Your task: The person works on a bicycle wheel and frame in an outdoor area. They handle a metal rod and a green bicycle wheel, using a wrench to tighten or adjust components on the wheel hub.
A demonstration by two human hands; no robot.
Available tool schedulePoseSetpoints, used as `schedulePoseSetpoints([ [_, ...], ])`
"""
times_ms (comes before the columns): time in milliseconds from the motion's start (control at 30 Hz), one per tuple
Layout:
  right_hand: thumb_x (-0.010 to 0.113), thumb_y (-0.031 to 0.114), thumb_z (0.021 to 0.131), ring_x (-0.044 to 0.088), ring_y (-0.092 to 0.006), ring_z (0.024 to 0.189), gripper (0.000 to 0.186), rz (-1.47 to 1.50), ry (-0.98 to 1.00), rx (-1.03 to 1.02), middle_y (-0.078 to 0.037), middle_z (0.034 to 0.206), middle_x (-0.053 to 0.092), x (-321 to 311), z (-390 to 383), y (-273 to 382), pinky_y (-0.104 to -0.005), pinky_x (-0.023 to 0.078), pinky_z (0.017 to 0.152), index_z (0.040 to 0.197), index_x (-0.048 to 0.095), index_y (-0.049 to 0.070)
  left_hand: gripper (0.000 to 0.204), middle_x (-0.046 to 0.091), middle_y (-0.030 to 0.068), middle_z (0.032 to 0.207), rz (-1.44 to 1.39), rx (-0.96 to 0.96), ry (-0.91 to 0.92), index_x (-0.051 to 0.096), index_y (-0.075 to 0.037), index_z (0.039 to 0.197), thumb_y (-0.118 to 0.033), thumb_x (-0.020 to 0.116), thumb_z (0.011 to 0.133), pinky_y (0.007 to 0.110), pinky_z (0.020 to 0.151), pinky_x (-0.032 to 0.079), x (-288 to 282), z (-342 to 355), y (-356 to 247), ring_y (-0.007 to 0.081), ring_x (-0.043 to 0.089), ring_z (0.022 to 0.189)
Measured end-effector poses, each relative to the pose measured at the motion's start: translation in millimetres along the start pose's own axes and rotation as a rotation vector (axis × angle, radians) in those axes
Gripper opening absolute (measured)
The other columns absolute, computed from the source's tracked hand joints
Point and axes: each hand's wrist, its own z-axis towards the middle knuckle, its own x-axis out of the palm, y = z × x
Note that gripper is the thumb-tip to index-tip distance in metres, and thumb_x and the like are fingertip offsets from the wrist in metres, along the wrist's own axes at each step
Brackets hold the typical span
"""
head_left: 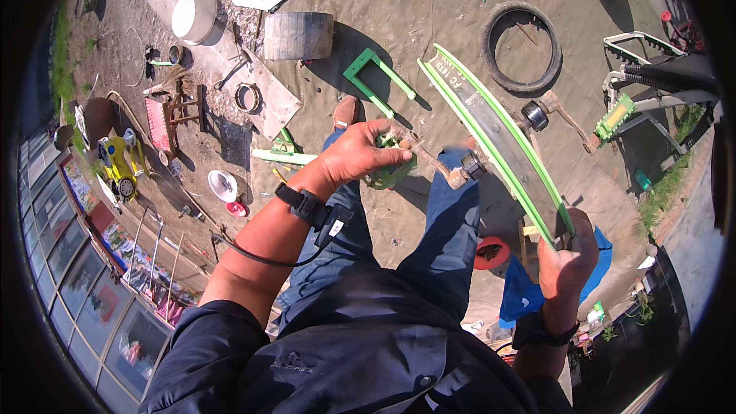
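Note:
A long curved bar (498, 126), grey with bright green edges, slants across the space in front of me. My right hand (569, 254) is wrapped round its lower end. Through its middle runs a crank axle, with black round fittings (534, 115) on either side. A rusty crank arm (571, 119) on the right carries a green pedal (615, 117). On the opposite side another rusty crank arm (441, 165) reaches toward my left hand (360, 155), whose thumb and fingers pinch near its end. A second green pedal (392, 172) shows just below these fingers, partly hidden.
A green U-shaped frame (376, 80) lies ahead. Beyond it are a grey cylinder (299, 36), a white bucket (195, 17) and a tyre (521, 47). Metal framework (652, 84) stands at right. A yellow toy vehicle (121, 165) and white bowl (222, 185) lie left.

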Motion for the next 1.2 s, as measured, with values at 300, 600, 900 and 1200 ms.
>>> schedulePoseSetpoints([
  [300,0.070,-0.008,0.074,0.065,-0.0211,0.091,0.030,-0.250,0.050,0.024,-0.012,0.100,0.066,2,3,14,-0.0296,0.050,0.082,0.101,0.064,0.000,0.019,0.063,0.0021,0.094,0.197,0.127,-0.035,0.068,-0.003,0.096,-0.017,0.077,0.085,0.026,0.086,0.044,11,-26,-21,0.0103,0.055,0.094],
  [600,0.066,0.003,0.079,0.066,-0.0323,0.086,0.024,-0.362,0.076,0.191,-0.016,0.097,0.066,10,0,14,-0.0354,0.052,0.078,0.103,0.064,0.001,0.019,0.066,0.0005,0.086,-0.058,0.023,0.155,0.065,-0.001,0.101,-0.013,0.073,0.088,0.023,0.071,0.048,31,-43,-13,0.0080,0.059,0.077],
  [900,0.068,0.007,0.083,0.061,-0.0257,0.075,0.021,-0.405,0.067,0.064,-0.014,0.085,0.065,21,-3,9,-0.0338,0.049,0.073,0.103,0.062,0.000,0.021,0.066,0.0004,0.091,-0.049,-0.020,0.225,0.065,0.000,0.105,-0.010,0.073,0.088,0.024,0.074,0.049,48,-55,-3,0.0078,0.060,0.083],
  [1200,0.065,0.003,0.081,0.060,-0.0291,0.072,0.013,-0.303,0.064,0.060,-0.013,0.081,0.061,30,-9,13,-0.0344,0.049,0.068,0.093,0.061,0.002,0.023,0.066,0.0008,0.089,-0.023,0.023,0.226,0.066,-0.001,0.106,-0.011,0.073,0.088,0.024,0.072,0.049,48,-64,3,0.0079,0.060,0.082],
])
